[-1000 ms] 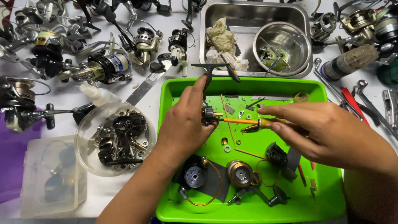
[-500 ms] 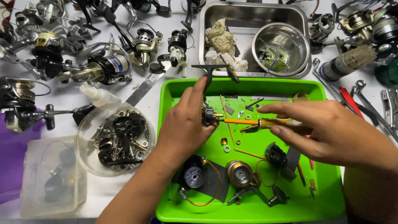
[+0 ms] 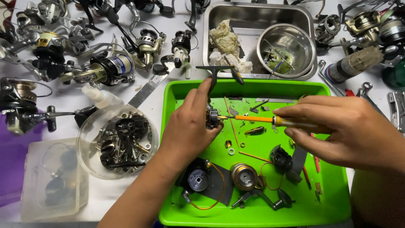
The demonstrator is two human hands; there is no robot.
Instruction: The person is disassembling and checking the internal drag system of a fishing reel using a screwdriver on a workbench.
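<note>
Over the green tray [image 3: 253, 213], left hand [image 3: 187, 126] pinches a small reel part [image 3: 212, 118] — right hand [image 3: 350, 133] grips an orange-shafted screwdriver [image 3: 253, 119], long axis lying left-right, tip at the part's right side — left hand nearer.

My left hand [image 3: 187, 128] pinches a small metal reel part [image 3: 212, 117] over the green plastic tray [image 3: 333, 198]; my right hand [image 3: 350, 131], to its right, holds an orange-shafted screwdriver [image 3: 257, 119] against it. A round clear plastic bowl of dark parts [image 3: 116, 141] sits left of the tray, and a rectangular steel pan [image 3: 253, 17] behind it.
</note>
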